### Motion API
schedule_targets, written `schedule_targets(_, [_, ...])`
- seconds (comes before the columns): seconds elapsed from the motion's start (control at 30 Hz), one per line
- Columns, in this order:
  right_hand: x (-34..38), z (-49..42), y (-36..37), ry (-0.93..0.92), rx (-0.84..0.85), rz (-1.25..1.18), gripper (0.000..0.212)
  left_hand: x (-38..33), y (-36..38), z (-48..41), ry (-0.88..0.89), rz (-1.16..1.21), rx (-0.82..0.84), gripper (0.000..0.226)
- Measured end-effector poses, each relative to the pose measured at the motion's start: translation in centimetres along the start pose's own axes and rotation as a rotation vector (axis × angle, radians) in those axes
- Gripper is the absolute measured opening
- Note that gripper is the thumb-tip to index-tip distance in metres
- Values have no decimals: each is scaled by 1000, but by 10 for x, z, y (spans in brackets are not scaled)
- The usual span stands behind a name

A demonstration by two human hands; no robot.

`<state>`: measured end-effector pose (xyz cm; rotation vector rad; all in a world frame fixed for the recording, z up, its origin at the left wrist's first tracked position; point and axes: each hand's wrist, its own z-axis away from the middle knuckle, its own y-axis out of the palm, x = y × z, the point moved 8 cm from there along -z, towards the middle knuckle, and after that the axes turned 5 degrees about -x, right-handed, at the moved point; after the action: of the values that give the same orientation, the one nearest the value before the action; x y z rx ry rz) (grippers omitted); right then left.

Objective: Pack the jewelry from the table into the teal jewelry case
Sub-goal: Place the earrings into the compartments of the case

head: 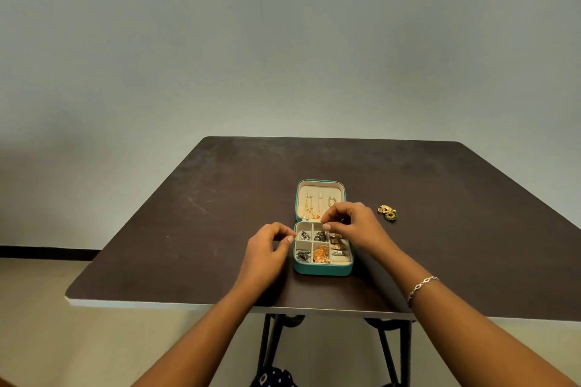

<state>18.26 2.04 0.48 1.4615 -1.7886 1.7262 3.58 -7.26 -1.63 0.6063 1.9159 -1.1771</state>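
The teal jewelry case (322, 270) lies open in the middle of the dark table. Its lid (320, 187) lies flat behind it, with gold chains hanging inside. The cream compartments hold silver pieces (304, 235) and gold pieces (321, 255). My right hand (355, 226) hovers over the far middle compartment. Its thumb and fingertips are pinched on a small piece that I can barely see. My left hand (267, 251) rests beside the case's left rim, fingers curled, thumb tip at the edge. A green and gold earring pair (388, 213) lies on the table to the right of the case.
The dark table (220, 214) has a pale front edge and folding legs below. A silver bracelet (421, 287) is on my right wrist. A plain wall stands behind the table, and a light floor shows at the left.
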Motion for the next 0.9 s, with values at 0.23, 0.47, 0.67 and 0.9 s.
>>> schedule_targets(0.23, [-39, 15, -76, -25, -288, -20, 13, -25, -16, 1, 114, 89, -95, 13])
schedule_targets(0.47, [-116, 26, -131, 175, -386, 3, 10, -63, 2, 5, 168, 182, -116, 19])
schedule_targets(0.67, [-136, 11, -119, 173, -310, 20, 14, -99, 74, 4, 138, 367, -79, 19])
schedule_targets(0.9, [-141, -4, -115, 148, -303, 115, 16, -95, 156, -16, -49, 280, -116, 11])
